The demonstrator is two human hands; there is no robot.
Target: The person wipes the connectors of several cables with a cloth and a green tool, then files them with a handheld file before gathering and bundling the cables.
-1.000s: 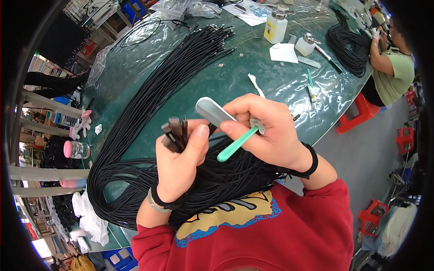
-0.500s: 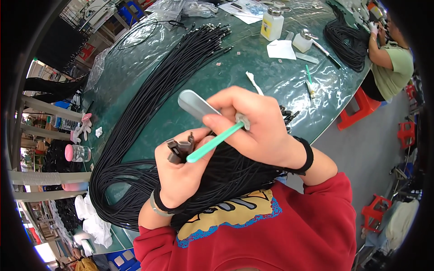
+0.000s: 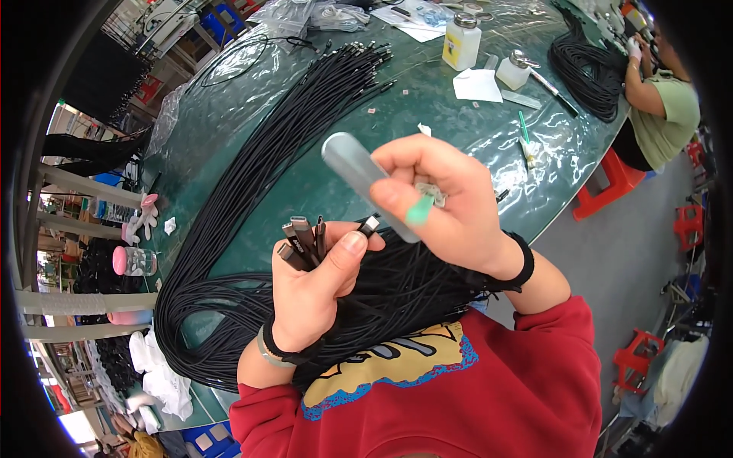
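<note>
Pinching a fan of cable connectors above the black cable bundle, the left hand presents them; the right hand grips a grey-handled tool, apparently mid-cleaning; steady tip placement on one connector comes next.

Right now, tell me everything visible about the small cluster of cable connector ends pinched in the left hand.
The cluster of grey and black metal-tipped connector ends fans upward from the left hand, pinched between thumb and fingers. About five plugs show, flat and rectangular, with metal-looking shells on black moulded bodies. Their black cords run down into the big bundle of black cables lying on the green table. The right hand hovers just beside them.
</note>
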